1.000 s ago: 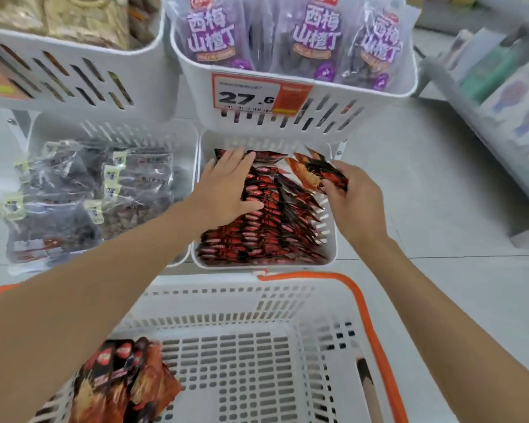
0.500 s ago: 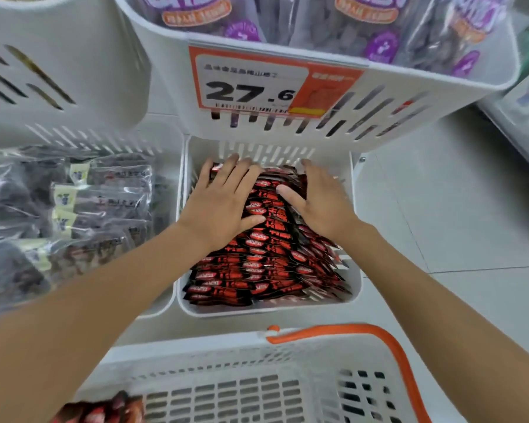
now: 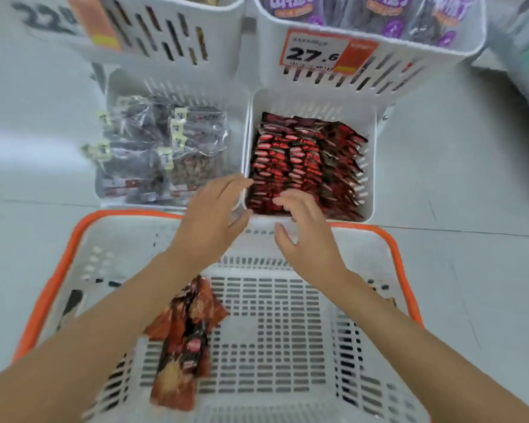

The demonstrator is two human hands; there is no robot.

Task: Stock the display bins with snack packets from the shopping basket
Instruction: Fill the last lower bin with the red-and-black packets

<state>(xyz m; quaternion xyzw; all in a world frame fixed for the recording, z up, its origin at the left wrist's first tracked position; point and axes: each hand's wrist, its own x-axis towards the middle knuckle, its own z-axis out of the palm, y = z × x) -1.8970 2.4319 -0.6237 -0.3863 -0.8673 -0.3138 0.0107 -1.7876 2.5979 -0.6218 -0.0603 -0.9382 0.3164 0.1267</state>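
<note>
A white display bin (image 3: 371, 166) on the lower right holds rows of red-and-black snack packets (image 3: 306, 160). Below it stands a white shopping basket (image 3: 287, 337) with an orange rim; a small pile of red-brown snack packets (image 3: 185, 334) lies on its slotted floor at the left. My left hand (image 3: 211, 221) hovers over the basket's far rim with relaxed fingers and holds nothing. My right hand (image 3: 306, 233) hangs beside it, fingers loosely curled over the bin's near edge, also holding nothing.
To the left, another lower bin (image 3: 113, 87) is filled with clear bags of dark snacks (image 3: 153, 154). Two upper bins overhang the lower ones; the right one (image 3: 458, 53) carries an orange price tag (image 3: 324, 53) and purple packets (image 3: 391, 13). Grey floor tiles (image 3: 471, 166) surround the rack.
Both hands have lifted off the packets in the red bin and drawn back toward the basket. The view has pulled back, so the basket and its packets show fully.
</note>
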